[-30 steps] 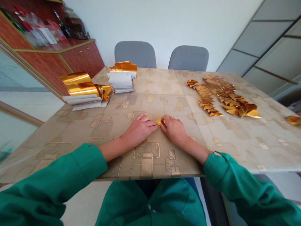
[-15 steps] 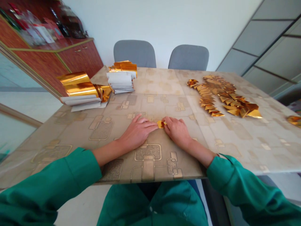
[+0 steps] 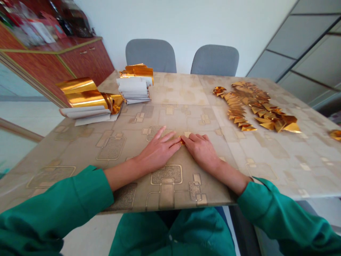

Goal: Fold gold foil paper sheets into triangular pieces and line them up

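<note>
Your L hand [image 3: 158, 152] and R hand [image 3: 201, 151] lie palm-down on the beige patterned bench [image 3: 266, 167], meeting near the middle of its near half. Your L fingers [image 3: 170, 139] are spread wide and flat, tips reaching a small folded piece of gold foil [image 3: 182, 142]. Your R fingers [image 3: 195, 137] sit closer together, tips right up against it. The piece lies btwn the 2 hands, partly hidden by the fingertips, so can't tell if either hand really grips it or just presses it down. Neither hand is curled round it.

Green sleeves [image 3: 53, 199] end partway down your bare forearms. Toward the far L of the bench, a curled roll of gold foil on white backing sheets [image 3: 85, 96] sits just beside a stack of white paper strips w/ gold foil on top [image 3: 134, 85]. Toward the far R, a long heap of gold foil triangles [image 3: 255, 106] spreads across the bench, w/ 1 more gold foil clump [image 3: 335, 135] at the R edge. Past the far edge stand 2 grey chairs [image 3: 150, 53] and a reddish wood cabinet [image 3: 87, 60].
</note>
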The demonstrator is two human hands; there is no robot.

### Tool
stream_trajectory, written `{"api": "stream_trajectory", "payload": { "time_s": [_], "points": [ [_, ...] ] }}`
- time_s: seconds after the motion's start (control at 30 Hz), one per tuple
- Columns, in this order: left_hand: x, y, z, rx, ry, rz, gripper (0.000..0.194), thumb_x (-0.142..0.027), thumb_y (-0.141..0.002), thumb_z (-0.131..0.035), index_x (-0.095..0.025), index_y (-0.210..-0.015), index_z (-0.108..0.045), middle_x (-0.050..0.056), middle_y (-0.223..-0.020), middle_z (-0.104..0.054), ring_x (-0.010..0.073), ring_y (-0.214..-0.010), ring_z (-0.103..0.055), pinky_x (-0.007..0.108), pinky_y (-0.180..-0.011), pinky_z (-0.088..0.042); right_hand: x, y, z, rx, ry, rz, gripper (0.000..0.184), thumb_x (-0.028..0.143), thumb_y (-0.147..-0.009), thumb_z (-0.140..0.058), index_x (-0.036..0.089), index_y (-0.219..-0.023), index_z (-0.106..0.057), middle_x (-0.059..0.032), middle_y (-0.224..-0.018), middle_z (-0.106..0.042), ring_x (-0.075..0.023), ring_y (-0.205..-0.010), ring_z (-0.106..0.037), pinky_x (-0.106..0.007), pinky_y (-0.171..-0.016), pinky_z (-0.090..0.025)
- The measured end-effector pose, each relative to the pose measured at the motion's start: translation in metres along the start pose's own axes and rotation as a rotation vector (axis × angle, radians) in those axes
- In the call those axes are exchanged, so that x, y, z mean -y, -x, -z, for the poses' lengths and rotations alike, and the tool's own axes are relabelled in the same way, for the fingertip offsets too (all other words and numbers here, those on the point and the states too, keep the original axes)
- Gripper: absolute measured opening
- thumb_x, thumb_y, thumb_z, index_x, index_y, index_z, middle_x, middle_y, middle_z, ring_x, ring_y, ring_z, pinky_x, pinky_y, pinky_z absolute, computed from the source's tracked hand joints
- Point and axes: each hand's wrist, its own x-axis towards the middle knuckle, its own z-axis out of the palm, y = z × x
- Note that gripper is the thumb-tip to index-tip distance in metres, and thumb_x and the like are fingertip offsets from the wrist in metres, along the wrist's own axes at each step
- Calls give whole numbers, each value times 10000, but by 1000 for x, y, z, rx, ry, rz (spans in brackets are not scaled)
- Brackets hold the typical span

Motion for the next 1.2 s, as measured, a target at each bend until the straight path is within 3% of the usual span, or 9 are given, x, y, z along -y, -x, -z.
{"api": "stream_trajectory", "payload": {
  "time_s": [0.27,0.63,0.73,0.83,0.93,1.0,1.2],
  "points": [
    [-4,-3,1,89,-90,26,340,-88,-979,-378,-89,-1220,-618,205,-1383,-573,337,-1351,-488,623,-1152,-261,1,-3,0,9,-60,-31,285,312,-1025,-468,205,-1229,-635,-59,-973,-681,-208,-907,-607,-330,-751,-293],
    [15,16,3,162,37,36,482,-113,-990,-379,-207,-1457,-450,66,-1521,-459,278,-1417,-410,568,-1194,-147,-14,7,-8,-78,-43,97,254,244,-1024,-462,162,-1187,-638,-64,-893,-659,-187,-814,-552,-318,-734,-287],
    [18,14,3,93,53,59,386,-191,-1012,-427,-216,-1383,-529,54,-1461,-536,278,-1379,-452,559,-1178,-193,-16,5,-6,-72,-114,91,232,256,-1022,-473,165,-1141,-650,-55,-880,-652,-176,-802,-552,-310,-735,-289],
    [22,2,5,-19,60,33,266,-277,-998,-530,-211,-1233,-634,48,-1321,-649,265,-1248,-553,509,-1117,-329,-17,2,-2,-62,-207,93,207,280,-1009,-505,164,-1087,-658,-46,-877,-647,-171,-812,-564,-302,-734,-301],
    [24,-16,3,-20,70,-26,239,-263,-967,-586,-165,-1172,-659,79,-1133,-714,230,-1012,-636,375,-906,-502,-19,1,0,-59,-253,96,191,299,-995,-530,163,-1027,-660,-48,-885,-645,-175,-819,-571,-301,-734,-319],
    [23,-25,-1,-23,59,-30,202,-219,-980,-544,-131,-1097,-683,89,-1000,-731,218,-896,-644,341,-806,-528,-21,1,1,-60,-258,87,197,306,-993,-528,162,-1010,-661,-55,-896,-649,-178,-823,-578,-301,-738,-340],
    [13,-29,-12,-170,181,74,203,-171,-973,-522,-115,-1074,-690,94,-985,-739,220,-870,-659,359,-817,-543,-26,0,-3,-173,-371,-55,341,332,-998,-499,167,-1282,-591,-101,-1021,-713,-203,-884,-658,-315,-760,-465]
  ]
}}
